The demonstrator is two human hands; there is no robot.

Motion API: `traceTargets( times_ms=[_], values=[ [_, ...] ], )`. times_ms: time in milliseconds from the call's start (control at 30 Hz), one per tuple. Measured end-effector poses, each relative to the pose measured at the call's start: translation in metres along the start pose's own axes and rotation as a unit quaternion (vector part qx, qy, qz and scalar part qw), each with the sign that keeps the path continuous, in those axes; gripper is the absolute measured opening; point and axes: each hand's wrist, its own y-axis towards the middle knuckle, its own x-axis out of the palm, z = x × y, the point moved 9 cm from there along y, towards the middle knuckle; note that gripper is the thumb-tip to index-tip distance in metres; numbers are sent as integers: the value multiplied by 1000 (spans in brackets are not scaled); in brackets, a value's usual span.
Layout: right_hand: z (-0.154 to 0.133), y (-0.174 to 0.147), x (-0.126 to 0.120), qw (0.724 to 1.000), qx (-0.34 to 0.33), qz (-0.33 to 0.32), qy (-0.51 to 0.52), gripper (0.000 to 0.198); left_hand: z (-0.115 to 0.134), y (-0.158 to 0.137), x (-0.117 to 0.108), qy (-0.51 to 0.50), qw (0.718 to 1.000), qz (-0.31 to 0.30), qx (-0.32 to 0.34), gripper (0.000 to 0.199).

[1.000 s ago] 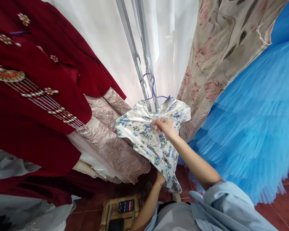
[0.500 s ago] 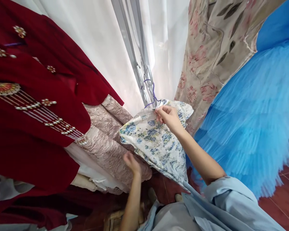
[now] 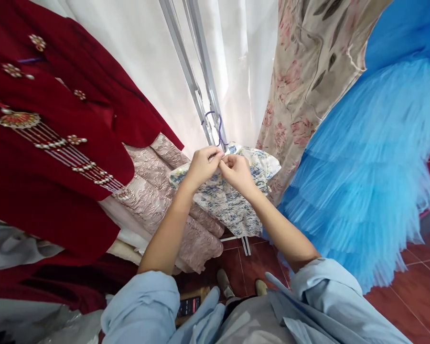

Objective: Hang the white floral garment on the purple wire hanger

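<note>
Starting at the left, we had a red jacket with a beaded ornament down its front, and just beside it a pinkish brocade skirt; neither was being touched. Lower down, a phone lay partly hidden by a blue sleeve. Near the middle, in front of the white curtain, rose the grey metal rack. Our left hand was pinched at the neckline of the floral top, its fingertips meeting those of the other hand. The purple hanger showed its hook just above, against the rack, and the top hung below it, so we judged the hanging part to be done. Our right hand grasped the same neckline from its own side, finger and thumb closed together. Whether they held plain cloth or some small fastening, we could not tell. The neckline was, in our judgement, the part not yet finished, since neither hand had let it go; how much of it was left, the fingers hid. Farther right, the beige flowered dress and the blue tulle gown hung untouched.
</note>
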Motion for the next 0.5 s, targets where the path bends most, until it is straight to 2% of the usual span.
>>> traceTargets(
  times_ms=[100,200,267,333,367,433,500],
  values=[
    [16,6,4,1000,20,2,-16,32,2,2,-7,50,997,55,35,21],
    [64,-13,16,996,64,-19,-55,29,3,7,-19,63,991,113,39,22],
    [110,-46,24,986,117,-40,-110,28,1,9,-26,54,988,144,25,22],
    [163,-95,26,962,214,-57,-161,27,-1,8,-27,38,989,139,13,21],
    [183,-119,26,954,240,-62,-167,27,-4,7,-26,25,991,129,8,19],
    [212,-159,26,946,269,-69,-168,28,-20,4,-30,-19,992,125,-10,18],
    [227,-183,26,945,277,-76,-157,30,-51,-3,-50,-84,981,168,-40,21]
  ],
)
